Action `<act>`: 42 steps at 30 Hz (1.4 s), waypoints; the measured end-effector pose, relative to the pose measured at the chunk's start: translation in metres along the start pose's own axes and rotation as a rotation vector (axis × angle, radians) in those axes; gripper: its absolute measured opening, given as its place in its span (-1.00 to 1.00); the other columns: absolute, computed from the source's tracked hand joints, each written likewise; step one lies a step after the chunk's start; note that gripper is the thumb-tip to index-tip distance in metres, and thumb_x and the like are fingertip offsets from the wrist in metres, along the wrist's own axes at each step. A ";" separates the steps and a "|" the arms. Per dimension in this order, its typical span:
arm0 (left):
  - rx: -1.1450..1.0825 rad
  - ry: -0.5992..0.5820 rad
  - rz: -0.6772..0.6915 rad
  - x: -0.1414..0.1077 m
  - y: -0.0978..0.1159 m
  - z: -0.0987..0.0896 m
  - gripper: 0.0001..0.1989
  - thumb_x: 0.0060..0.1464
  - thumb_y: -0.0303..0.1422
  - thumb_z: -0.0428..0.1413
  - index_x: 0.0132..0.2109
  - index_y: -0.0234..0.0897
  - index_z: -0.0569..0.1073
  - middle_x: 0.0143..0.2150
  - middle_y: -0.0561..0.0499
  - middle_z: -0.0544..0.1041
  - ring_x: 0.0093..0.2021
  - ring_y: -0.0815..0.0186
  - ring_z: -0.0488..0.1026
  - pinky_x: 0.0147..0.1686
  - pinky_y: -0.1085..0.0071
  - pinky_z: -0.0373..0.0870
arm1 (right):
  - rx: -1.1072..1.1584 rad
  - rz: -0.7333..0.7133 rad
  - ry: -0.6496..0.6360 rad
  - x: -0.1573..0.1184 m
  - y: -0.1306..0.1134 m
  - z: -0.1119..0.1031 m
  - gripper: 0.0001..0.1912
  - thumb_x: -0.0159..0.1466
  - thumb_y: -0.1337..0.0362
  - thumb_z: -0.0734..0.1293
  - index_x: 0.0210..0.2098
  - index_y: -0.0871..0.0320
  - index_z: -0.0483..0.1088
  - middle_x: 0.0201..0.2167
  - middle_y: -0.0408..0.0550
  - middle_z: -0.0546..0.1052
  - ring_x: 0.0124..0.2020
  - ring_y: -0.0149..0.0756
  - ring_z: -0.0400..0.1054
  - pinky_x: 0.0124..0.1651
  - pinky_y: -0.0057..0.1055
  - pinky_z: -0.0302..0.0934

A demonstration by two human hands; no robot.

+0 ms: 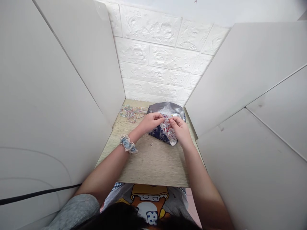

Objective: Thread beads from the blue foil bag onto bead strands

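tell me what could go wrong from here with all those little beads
The beads at the bag might spill onto the table if the left hand or right hand knocks it. The beaded strands lie in a loose pile beside the bag, so they could tangle. The tiny piece on the table might get brushed away by a forearm and lost.

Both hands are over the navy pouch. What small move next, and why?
I'd probably ease the bare right hand slightly toward the bare left hand, keeping both above the navy patterned pouch with a silvery lining: their fingertips seem slightly apart over small red and clear beads, where anything dropped would likely land. Whatever they pinch is too small to tell.
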State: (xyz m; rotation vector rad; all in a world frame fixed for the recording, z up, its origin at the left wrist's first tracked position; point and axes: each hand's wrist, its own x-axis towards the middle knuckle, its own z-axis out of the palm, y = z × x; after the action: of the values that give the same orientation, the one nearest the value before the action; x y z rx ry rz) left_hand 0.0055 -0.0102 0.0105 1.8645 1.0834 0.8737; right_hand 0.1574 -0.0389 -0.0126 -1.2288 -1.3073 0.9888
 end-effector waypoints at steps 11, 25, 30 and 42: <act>-0.022 -0.122 -0.018 -0.002 0.000 0.001 -0.64 -0.06 -0.11 -0.07 -0.38 -0.34 0.39 -0.58 0.08 0.35 -0.64 0.51 0.20 -0.63 0.55 0.10 | 0.233 0.121 -0.080 0.001 0.004 0.005 -0.75 0.03 0.10 0.27 -0.39 0.13 0.28 -0.50 -0.16 0.40 -0.48 -0.43 0.30 -0.32 -0.40 0.23; -0.017 -0.112 -0.045 -0.002 0.000 0.001 -0.65 -0.09 -0.13 -0.04 -0.45 -0.36 0.40 -0.58 0.06 0.37 -0.65 0.51 0.20 -0.66 0.56 0.08 | 0.132 0.054 -0.117 0.000 0.002 0.006 -0.81 0.07 0.15 0.23 -0.39 0.14 0.29 -0.50 -0.14 0.43 -0.45 -0.40 0.32 -0.27 -0.37 0.22; -0.027 -0.127 -0.065 -0.002 0.001 0.001 -0.64 -0.08 -0.11 -0.04 -0.50 -0.35 0.39 -0.63 0.07 0.38 -0.68 0.51 0.21 -0.65 0.56 0.12 | 0.056 0.033 -0.099 -0.001 -0.001 0.008 -0.82 0.06 0.17 0.24 -0.41 0.15 0.29 -0.51 -0.13 0.43 -0.44 -0.38 0.31 -0.27 -0.35 0.23; -0.155 -0.181 -0.117 0.000 0.000 -0.001 -0.64 -0.08 -0.12 -0.02 -0.42 -0.37 0.44 -0.53 0.01 0.47 -0.71 0.54 0.23 -0.68 0.57 0.12 | -0.171 -0.095 0.000 -0.003 -0.002 0.006 -0.81 0.05 0.18 0.24 -0.40 0.15 0.37 -0.47 -0.13 0.43 -0.44 -0.38 0.28 -0.35 -0.41 0.17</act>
State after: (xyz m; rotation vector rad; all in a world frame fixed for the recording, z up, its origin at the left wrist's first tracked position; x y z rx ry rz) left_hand 0.0051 -0.0098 0.0113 1.6977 0.9745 0.6877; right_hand 0.1508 -0.0420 -0.0120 -1.2821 -1.4603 0.8230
